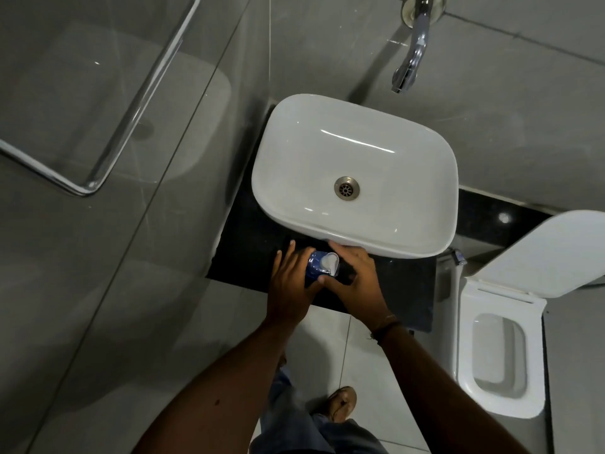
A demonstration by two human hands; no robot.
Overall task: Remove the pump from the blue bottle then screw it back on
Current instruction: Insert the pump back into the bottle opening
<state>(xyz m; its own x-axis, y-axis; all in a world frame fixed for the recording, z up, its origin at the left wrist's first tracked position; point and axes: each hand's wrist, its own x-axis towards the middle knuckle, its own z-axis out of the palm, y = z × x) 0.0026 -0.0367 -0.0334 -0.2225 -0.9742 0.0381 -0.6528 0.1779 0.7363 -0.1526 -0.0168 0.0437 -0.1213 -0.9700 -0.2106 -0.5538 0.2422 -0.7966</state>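
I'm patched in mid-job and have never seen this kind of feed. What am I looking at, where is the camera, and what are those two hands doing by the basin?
There is no machine here: a person works with bare hands. The single picture comes from a wide-angle camera worn on the head, looking down, so walls and floor curve at the edges. The left hand wraps the side of the blue bottle, which stands on the dark counter just in front of the white basin. The right hand is at the other side of the bottle, its fingers close around the neck below the white pump. The pump sits on top of the bottle; whether it is screwed tight or loose cannot be told. A wall tap hangs above the basin, and a toilet with its lid up stands to the right.
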